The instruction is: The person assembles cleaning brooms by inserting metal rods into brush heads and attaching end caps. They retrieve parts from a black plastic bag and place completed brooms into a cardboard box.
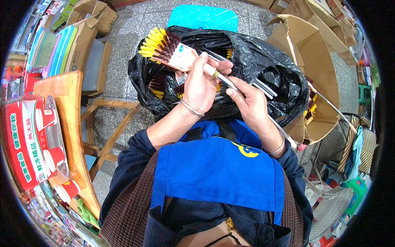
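A long-handled scrubbing brush (181,57) with yellow and dark brown bristles and a pale pink head lies across both hands. Its bristles point to the far left. My left hand (200,80) is closed around the brush just below its head. Lower down, my right hand (250,101) grips the silver metal handle between thumb and fingers. The handle runs on under the right hand toward the lower right. Beneath the hands, a crumpled black plastic bag (267,53) lies open. Further brushes (157,87) and several silver metal rods (265,89) show inside it, partly hidden.
At the right stands an open cardboard box (323,49), with another brush (311,103) at its near side. A turquoise plastic stool top (202,18) is beyond the bag. On the left are a wooden table (76,111), a red-and-white package (24,140) and a folding wooden frame (111,136).
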{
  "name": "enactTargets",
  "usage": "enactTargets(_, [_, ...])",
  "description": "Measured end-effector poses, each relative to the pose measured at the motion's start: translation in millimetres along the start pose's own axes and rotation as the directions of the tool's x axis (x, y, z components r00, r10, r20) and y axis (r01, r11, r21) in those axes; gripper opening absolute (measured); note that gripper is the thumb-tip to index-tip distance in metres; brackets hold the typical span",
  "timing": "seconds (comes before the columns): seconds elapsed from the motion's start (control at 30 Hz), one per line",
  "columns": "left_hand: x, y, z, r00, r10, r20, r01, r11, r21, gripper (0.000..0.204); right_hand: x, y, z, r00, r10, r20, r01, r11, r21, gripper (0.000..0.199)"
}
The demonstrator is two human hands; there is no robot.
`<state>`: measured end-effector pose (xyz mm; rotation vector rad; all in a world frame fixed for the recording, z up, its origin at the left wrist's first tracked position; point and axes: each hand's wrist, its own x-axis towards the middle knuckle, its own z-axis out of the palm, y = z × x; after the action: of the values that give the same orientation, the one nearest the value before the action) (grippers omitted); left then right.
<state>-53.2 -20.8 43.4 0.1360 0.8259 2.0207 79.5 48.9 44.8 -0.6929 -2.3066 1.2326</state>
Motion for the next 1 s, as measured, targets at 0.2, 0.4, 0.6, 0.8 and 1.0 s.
enactTargets(0.2, [-3,2,0,0.999,0.018,0.042,-0.02,0.997,0.068,0.032,3,2,-14,0.877,0.253,0.409,-0.444,0.753,0.485,0.029])
enactTargets(0.4, [-5,0,2,0.998,0.04,0.057,-0.046,0.993,0.107,0.031,3,-6,-16,0.835,0.318,0.449,-0.534,0.668,0.519,0.028])
enactTargets(0.6, [-5,-8,2,0.996,0.09,0.006,-0.09,0.995,0.042,0.03,-8,-8,6,0.97,-0.195,-0.145,0.119,0.902,-0.416,0.029])
enactTargets(0.8, [-4,-9,2,0.996,0.086,-0.019,-0.086,0.996,0.002,0.027,-6,-15,5,0.973,-0.2,-0.115,0.131,0.89,-0.438,0.032])
enactTargets(1.0, [-11,-6,12,0.997,0.052,-0.057,-0.049,0.997,0.053,0.031,9,-13,-23,0.662,0.411,0.627,-0.748,0.411,0.52,0.023])
